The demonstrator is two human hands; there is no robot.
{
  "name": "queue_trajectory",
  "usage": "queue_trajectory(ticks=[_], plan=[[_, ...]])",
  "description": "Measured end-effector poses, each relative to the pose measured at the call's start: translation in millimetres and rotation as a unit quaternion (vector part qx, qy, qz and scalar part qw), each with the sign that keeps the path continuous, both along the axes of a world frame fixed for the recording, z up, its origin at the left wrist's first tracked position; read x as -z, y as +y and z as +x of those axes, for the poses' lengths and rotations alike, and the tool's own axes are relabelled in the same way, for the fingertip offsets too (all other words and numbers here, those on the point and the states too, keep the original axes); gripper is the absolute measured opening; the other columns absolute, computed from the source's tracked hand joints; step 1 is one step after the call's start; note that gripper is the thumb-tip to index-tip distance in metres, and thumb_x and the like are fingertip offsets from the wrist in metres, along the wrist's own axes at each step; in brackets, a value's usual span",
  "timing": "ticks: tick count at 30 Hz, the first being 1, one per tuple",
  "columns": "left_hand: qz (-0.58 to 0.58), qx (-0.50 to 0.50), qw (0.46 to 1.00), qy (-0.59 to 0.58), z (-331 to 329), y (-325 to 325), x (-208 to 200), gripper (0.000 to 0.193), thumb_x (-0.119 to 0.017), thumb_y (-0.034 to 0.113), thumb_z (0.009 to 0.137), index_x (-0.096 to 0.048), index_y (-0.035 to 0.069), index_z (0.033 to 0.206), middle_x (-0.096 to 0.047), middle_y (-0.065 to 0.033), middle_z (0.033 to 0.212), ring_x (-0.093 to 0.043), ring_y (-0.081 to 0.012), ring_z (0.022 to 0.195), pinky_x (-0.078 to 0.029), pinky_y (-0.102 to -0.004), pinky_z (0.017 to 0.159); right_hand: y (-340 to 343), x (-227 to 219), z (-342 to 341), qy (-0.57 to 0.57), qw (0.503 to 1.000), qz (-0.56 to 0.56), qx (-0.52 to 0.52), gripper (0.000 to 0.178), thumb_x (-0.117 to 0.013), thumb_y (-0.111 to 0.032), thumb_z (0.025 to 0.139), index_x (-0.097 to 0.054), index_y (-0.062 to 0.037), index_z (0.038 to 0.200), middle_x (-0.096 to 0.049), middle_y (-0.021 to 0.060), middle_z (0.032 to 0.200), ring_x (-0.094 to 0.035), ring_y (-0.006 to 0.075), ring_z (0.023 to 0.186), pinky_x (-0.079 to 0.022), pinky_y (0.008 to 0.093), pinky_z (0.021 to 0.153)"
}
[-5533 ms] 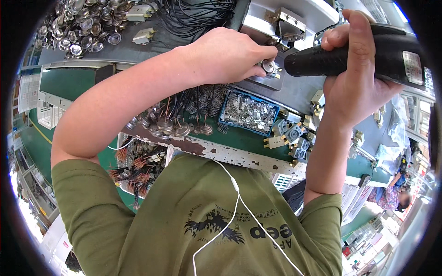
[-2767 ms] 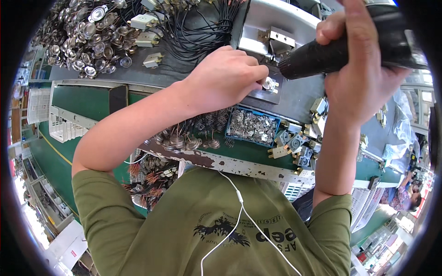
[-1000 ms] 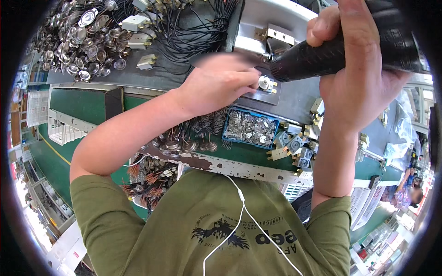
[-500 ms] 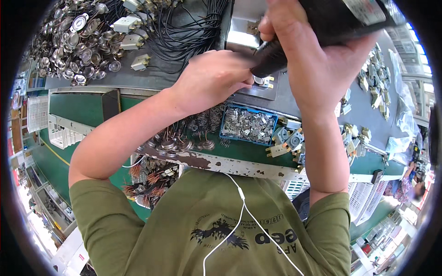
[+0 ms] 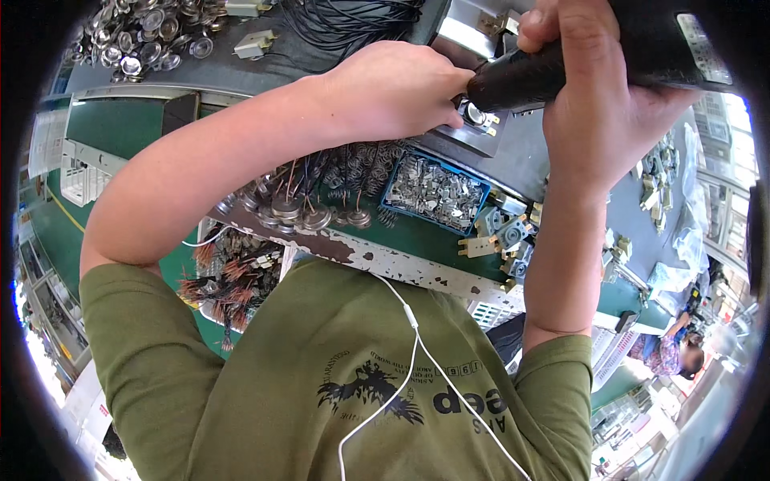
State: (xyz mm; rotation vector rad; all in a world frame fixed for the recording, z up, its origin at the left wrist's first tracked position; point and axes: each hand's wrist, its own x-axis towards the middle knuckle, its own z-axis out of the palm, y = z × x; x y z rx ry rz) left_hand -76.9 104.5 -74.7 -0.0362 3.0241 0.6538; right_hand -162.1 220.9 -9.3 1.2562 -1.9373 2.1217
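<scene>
My right hand (image 5: 593, 108) is wrapped round a black power screwdriver (image 5: 521, 78), its thick body tilted and its nose pointing left and down. At that nose, my left hand (image 5: 397, 92) has its fingers pinched together; what they hold, if anything, is hidden. Just below the nose, a round metal part with brass-coloured prongs (image 5: 479, 117) sits on a steel fixture block (image 5: 473, 143). The screwdriver's tip and the spot it meets are covered by my left fingers.
A blue tray (image 5: 387, 200) of small metal clips stands nearer me, with springs (image 5: 365, 164) and round metal discs on stems (image 5: 285, 210) to its left. Prong-ended switch-like parts (image 5: 513, 234) lie right. Shiny metal cups (image 5: 152, 44) and black cables (image 5: 345, 28) fill the far left.
Both hands and the screwdriver appear further right and slightly higher in view; the whole scene has also shifted as my head moved. My right hand still grips the screwdriver.
</scene>
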Motion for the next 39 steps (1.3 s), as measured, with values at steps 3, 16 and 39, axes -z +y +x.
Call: queue_trajectory(ticks=[3,16,39], plan=[[0.029,0.003,1.0,0.012,-3,1,6,0.031,-0.072,0.034,0.091,-0.069,0.008,0.108,-0.073,-0.0153,0.091,-0.071,-0.0356,0.092,-0.057,-0.0478,0.08,-2,3,-3,0.014,0.998,-0.06,-0.028,0.018,-0.079,-0.003,0.088,-0.066,0.0024,0.1,-0.07,0.0064,0.08,-0.065,0.0114,0.059,-0.053,0.0238,0.053],[-0.046,0.075,0.971,0.222,8,2,19,0.025,-0.076,0.023,0.087,-0.07,0.013,0.109,-0.065,-0.0058,0.102,-0.068,-0.0268,0.096,-0.056,-0.0379,0.083,31,-28,-33,0.123,0.988,-0.086,0.021,0.034,-0.081,-0.011,0.088,-0.062,0.0,0.113,-0.07,0.0089,0.091,-0.071,0.0179,0.083,-0.058,0.029,0.07],[-0.188,-0.228,0.924,0.243,47,-105,-79,0.022,-0.066,0.006,0.091,-0.071,0.005,0.113,-0.064,-0.0156,0.101,-0.064,-0.0328,0.095,-0.052,-0.0419,0.085,164,73,-146,0.288,0.747,0.56,0.212,0.039,-0.068,-0.037,0.098,-0.064,-0.0147,0.13,-0.072,0.0123,0.099,-0.069,0.0277,0.092,-0.053,0.0403,0.082]])
